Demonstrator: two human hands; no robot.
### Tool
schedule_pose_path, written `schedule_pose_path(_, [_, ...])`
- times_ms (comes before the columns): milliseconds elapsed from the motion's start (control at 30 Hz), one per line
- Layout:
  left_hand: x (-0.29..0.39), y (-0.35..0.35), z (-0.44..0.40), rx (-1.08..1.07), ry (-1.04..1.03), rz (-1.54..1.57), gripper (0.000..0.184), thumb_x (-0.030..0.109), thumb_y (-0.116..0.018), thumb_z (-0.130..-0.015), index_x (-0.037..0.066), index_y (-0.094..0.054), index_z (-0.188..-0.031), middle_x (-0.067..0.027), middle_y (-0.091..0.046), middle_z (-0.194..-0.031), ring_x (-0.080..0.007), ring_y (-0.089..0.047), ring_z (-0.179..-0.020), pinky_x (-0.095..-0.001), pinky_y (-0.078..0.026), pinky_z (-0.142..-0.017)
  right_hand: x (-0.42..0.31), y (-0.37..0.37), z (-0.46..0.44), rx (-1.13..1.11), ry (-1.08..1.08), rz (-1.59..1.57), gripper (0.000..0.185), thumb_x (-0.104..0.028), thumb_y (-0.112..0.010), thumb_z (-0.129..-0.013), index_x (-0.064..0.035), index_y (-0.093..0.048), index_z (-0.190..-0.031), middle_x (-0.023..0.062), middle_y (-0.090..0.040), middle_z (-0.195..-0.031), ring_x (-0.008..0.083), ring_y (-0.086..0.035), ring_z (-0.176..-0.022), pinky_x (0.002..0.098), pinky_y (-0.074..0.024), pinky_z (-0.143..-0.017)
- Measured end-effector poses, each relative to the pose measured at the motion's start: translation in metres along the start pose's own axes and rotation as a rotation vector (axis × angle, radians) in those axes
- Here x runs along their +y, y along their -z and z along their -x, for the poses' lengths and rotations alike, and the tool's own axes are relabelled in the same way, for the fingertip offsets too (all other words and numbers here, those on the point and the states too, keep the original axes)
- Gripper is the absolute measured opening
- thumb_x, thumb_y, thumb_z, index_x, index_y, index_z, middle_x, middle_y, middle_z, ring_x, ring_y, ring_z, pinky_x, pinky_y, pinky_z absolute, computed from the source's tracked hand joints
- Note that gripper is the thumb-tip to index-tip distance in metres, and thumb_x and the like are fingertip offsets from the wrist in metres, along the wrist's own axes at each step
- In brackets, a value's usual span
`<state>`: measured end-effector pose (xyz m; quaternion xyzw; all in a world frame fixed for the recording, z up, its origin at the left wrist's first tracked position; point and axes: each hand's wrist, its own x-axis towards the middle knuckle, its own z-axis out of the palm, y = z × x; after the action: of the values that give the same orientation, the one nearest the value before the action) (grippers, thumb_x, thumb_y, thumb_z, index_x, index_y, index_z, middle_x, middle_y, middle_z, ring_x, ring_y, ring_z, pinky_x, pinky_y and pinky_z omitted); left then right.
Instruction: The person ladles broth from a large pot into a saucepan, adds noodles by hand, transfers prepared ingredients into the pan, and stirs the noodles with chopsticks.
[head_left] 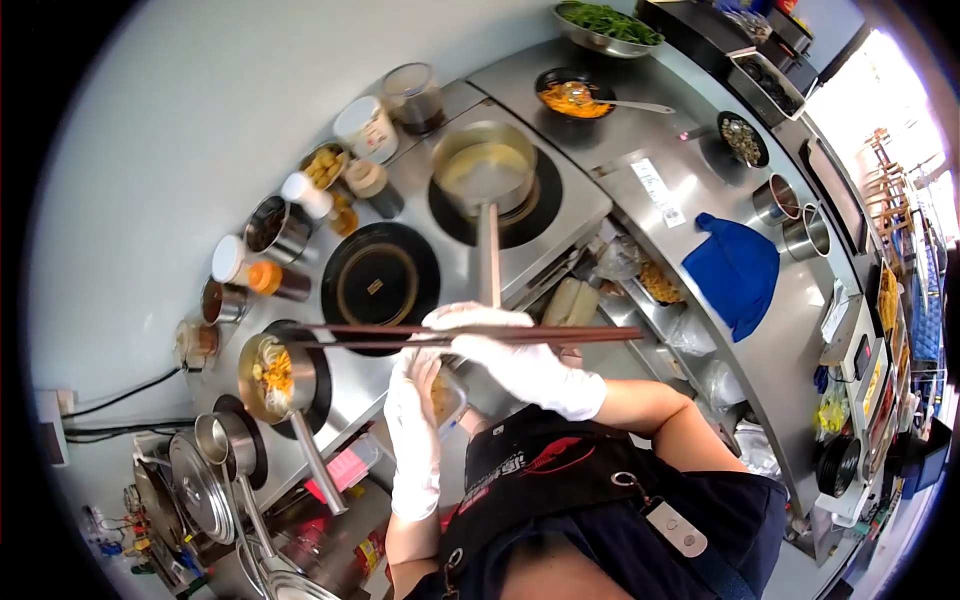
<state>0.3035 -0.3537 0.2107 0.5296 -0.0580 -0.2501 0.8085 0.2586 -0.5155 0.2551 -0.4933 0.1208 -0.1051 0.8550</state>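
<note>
Long dark chopsticks (590,334) lie level across the middle of the view, in my gloved right hand (530,365), whose fingers are closed round them. My gloved left hand (412,425) is upright just to the left, touching my right hand's fingers near the chopsticks; its fingers are bent, and what they hold, if anything, is hidden. Partly behind it shows a clear container (450,396) with pale yellow contents. The chopsticks' tips point left, above a pan (250,377) holding white and yellow food. Beyond my hands, a pot (484,160) of pale liquid stands on a burner, its handle towards me.
A black burner (380,285) lies between the pot and the pan. Jars and bottles (285,280) line the wall. Farther right are a bowl of orange shreds (575,97), a blue cloth (733,272) and metal cups (806,235). An open drawer (640,290) holds bagged food.
</note>
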Motion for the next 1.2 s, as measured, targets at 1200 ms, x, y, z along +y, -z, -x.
schedule_pose_path(1200, [0.027,0.285,0.138,0.688,0.31,-0.405,0.053,0.012,-0.059,-0.088,-0.011,-0.039,-0.131,-0.0048,-0.06,-0.086,-0.0072,-0.052,-0.064,-0.0206,-0.043,-0.057,0.171,-0.219,-0.155,-0.642,0.178,0.863,0.011,-0.006,-0.064,-0.083,0.0012,-0.068,-0.091,0.0111,-0.068,-0.089,0.0194,-0.064,-0.082,0.0282,-0.0505,-0.075])
